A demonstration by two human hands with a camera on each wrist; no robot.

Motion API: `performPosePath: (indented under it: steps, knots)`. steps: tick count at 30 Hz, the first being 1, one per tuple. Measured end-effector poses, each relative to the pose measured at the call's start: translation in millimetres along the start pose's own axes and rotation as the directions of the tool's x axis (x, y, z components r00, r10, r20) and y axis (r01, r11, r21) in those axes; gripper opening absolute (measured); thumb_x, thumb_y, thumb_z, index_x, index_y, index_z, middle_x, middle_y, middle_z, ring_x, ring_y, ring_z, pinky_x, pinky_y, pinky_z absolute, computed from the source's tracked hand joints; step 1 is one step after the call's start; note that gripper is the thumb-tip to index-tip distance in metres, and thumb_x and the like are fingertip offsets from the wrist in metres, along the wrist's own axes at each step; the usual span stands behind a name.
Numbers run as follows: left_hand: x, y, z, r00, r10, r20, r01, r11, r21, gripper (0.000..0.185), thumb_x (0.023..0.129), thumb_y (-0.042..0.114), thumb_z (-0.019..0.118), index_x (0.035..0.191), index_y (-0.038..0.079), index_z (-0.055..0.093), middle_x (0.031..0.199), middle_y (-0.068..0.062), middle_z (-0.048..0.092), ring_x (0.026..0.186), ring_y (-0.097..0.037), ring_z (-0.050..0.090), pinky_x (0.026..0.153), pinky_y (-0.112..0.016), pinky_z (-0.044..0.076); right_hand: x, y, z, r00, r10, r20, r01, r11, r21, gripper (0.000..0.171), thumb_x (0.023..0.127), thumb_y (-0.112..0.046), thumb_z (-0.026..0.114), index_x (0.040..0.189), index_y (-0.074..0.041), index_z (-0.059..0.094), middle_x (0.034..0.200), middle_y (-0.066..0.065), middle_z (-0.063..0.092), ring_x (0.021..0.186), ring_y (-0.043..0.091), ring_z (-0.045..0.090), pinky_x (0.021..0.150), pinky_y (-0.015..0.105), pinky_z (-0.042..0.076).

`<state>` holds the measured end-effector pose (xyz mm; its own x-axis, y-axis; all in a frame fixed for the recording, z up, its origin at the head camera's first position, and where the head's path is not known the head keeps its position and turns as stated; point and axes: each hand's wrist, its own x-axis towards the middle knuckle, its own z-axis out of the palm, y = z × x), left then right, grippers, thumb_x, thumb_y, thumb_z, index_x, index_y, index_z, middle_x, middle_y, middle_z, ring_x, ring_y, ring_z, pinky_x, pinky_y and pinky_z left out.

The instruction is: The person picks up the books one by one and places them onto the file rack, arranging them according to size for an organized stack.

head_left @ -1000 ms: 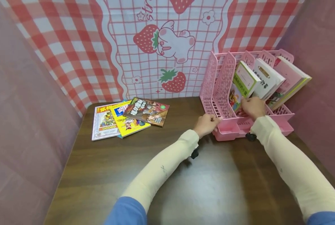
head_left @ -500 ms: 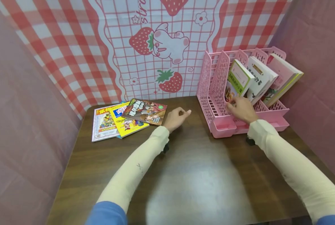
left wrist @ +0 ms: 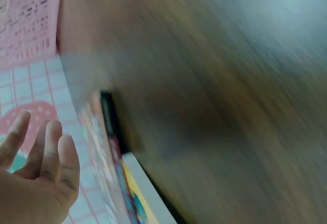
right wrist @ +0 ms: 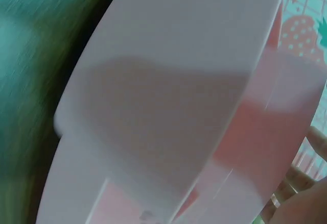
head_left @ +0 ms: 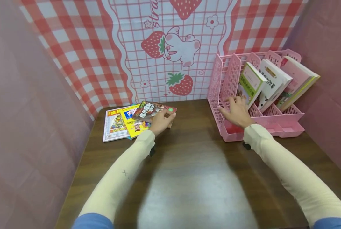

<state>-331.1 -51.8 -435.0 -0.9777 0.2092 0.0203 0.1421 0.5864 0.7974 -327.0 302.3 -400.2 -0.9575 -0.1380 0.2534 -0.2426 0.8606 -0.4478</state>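
Two blue sleeves (head_left: 92, 221) lie at the near edge, continuing into long cream-coloured fabric arm covers (head_left: 121, 176), each with a small black device (head_left: 152, 150) under the wrist. Beneath them spreads a dark brown wood-grain worktop (head_left: 187, 156) with a pale patch of glare.

The left hand (head_left: 160, 122) hovers at the right end of a dark brown comic-style paperback book (head_left: 143, 113); its fingers (left wrist: 67, 157) are loosely bent and spread, gripping nothing, and whether any touches the cover cannot be told. That book lies on the worktop, on top of a bright yellow paperback book (head_left: 135, 125), which in turn overlaps a white-bordered illustrated book (head_left: 116, 127) on the left.

The right hand (head_left: 237, 112) is at the left front of a pink perforated plastic desk organizer (head_left: 214, 89), its fingers apart and slightly curved, holding nothing; contact with the organizer is unclear. Just beside those fingers, a green-and-white covered book (head_left: 250, 86) leans in one compartment. Further right in the organizer stand a white-covered book (head_left: 271, 83) and a pink-covered book (head_left: 294, 74), both tilted.

Behind everything hangs a red-and-white checked cloth (head_left: 84, 54) printed with strawberries, flanked by plain dusty-pink fabric (head_left: 41, 111)
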Motion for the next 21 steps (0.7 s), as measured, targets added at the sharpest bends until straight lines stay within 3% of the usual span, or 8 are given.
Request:
performPosePath:
  steps: [12,17,21]
  knots:
    - [-17.6,-37.0,-48.4,0.991,-0.118,-0.069,0.119,0.993,0.013,0.043,0.105,0.044,0.056,0.126,0.006,0.062,0.125,-0.013,0.066,0.117,-0.030,0.061,0.101,-0.047,0.048,17,-38,40,0.983,-0.173,-0.053,0.171,0.984,-0.051,0.049,0.099,-0.038,0.065,0.127,0.000,0.057,0.136,0.032,0.044,0.126,0.052,0.038,0.103,0.067,0.030]
    - [-25.1,-46.1,-59.5,0.979,-0.189,-0.075,0.188,0.982,-0.025,0.042,0.105,0.046,0.055,0.121,0.009,0.064,0.122,-0.011,0.065,0.114,-0.030,0.061,0.097,-0.048,0.050,16,-51,52,0.971,-0.236,-0.040,0.233,0.971,-0.056,0.048,0.097,-0.035,0.068,0.126,0.002,0.059,0.133,0.033,0.047,0.121,0.052,0.042,0.104,0.064,0.032]
    - [-30.0,-51.4,-64.6,0.976,-0.197,-0.094,0.195,0.980,-0.033,0.043,0.105,0.047,0.056,0.122,0.009,0.064,0.124,-0.012,0.064,0.116,-0.030,0.059,0.098,-0.048,0.049,19,-60,61,0.963,-0.265,-0.044,0.263,0.964,-0.037,0.047,0.096,-0.033,0.070,0.125,0.002,0.059,0.132,0.035,0.047,0.124,0.053,0.042,0.106,0.063,0.033]
